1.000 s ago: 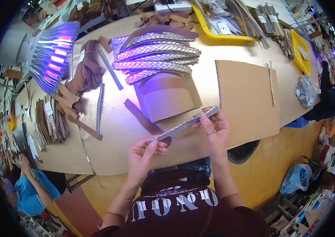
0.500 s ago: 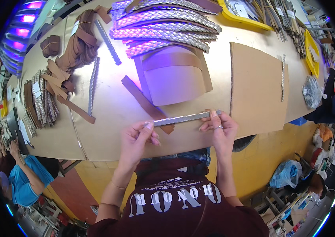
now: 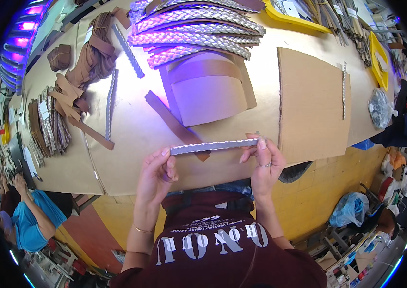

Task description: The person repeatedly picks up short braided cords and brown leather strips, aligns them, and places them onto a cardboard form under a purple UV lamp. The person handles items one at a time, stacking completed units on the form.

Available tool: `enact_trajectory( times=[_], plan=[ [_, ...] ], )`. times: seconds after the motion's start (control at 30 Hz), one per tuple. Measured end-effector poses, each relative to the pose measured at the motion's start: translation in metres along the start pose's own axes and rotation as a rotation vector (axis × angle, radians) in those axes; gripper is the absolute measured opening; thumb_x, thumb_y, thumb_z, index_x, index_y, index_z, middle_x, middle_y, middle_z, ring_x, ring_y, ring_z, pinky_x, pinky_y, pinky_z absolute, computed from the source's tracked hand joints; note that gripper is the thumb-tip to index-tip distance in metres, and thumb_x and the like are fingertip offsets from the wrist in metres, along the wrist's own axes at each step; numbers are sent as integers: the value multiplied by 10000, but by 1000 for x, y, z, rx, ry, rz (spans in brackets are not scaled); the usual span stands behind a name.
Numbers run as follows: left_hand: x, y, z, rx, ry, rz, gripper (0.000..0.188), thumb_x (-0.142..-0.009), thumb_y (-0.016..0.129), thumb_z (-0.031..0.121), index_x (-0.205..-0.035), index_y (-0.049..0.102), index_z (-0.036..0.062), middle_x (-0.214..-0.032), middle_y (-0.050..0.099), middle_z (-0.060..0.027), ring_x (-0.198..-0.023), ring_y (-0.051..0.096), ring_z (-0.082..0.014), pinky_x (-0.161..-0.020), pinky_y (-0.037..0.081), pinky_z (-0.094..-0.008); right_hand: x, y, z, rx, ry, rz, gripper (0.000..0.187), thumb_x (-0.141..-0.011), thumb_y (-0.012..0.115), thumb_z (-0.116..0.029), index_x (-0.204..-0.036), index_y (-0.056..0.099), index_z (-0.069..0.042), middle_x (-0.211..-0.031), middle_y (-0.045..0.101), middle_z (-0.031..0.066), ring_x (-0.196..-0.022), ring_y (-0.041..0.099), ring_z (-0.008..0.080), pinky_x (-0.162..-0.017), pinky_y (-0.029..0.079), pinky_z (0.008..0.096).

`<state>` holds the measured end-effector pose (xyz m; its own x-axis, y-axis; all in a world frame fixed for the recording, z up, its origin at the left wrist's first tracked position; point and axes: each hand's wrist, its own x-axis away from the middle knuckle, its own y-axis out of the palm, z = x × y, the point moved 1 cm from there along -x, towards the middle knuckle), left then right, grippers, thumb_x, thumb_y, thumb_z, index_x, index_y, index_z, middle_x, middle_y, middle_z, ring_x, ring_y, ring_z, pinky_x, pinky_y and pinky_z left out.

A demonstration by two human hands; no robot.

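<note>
I see a flat grey strip (image 3: 213, 147), edged in silvery braid. Left fingers (image 3: 163, 153) pinch its nine-o'clock end; right fingers (image 3: 262, 145), its three-o'clock end.

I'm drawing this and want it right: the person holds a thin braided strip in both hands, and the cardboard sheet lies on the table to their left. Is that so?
Not quite: the head view shows the cardboard sheet on the table to their right, not left. The rest is right: the left hand and right hand hold the thin braided strip.
</note>
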<state>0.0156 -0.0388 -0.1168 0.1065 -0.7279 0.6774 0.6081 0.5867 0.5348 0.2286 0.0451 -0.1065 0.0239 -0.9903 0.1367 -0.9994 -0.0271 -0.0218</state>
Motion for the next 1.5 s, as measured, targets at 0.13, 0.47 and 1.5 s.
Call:
enact_trajectory(
  times=[0.13, 0.47, 1.5],
  plan=[
    [-2, -2, 5, -113, 74, -44, 286, -996, 495, 181, -1091, 617, -60, -728, 598, -44, -570, 576, -97, -546, 531, -246, -3, -4, -3, -61, 73, -71, 384, -1014, 425, -190, -997, 659, 113, -731, 650, 127, -587, 563, 120, -607, 456, 261],
    [-2, 1, 12, 24, 5, -211, 381, -1006, 440, 193, -1168, 579, -123, -834, 660, -136, -658, 668, -172, -623, 583, -283, -15, -10, -6, -175, 194, -58, 419, -985, 425, -218, -962, 650, 135, -795, 678, 215, -546, 564, 187, -530, 448, 291],
    [41, -21, 150, -451, 550, -69, 449, -933, 532, -16, -1365, 419, -59, -1141, 653, -199, -1036, 653, -217, -909, 525, -307, -88, 130, -126, -387, 222, -685, 352, -1023, 478, -205, -1236, 591, 52, -968, 670, 125, -804, 686, 180, -735, 569, 293]
  ],
)
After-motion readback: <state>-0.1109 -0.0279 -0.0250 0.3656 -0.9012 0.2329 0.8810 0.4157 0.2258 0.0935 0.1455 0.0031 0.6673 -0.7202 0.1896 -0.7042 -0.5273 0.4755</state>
